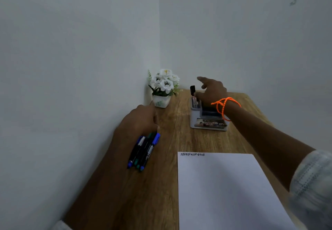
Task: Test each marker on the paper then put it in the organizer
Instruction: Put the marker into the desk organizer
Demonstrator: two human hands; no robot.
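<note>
My right hand (210, 90) is stretched out over the far left compartment of the organizer (206, 120), a small pale plastic box with rounded corners and a printed label on its near face. A black-capped marker (192, 93) stands upright in that compartment; my thumb and lower fingers sit right at it, though I cannot tell whether they pinch it, while my forefinger points loosely away toward the wall. An orange braided cord (224, 106) is looped round that wrist.

My left hand (138, 121) rests on the wooden table (179, 139), fingers curled over the far ends of a bundle of markers (143, 151), slim dark barrels with blue and green caps and tips, lying side by side and pointing toward me.

The paper (224, 190) is smooth and white, lying flat at the near right, with a short row of dark scribbles at its far left corner. Bare wood grain runs between the sheet and the organizer. A white pot of artificial flowers (162, 87) fills the far corner, where the two plain walls meet the table's edges.
</note>
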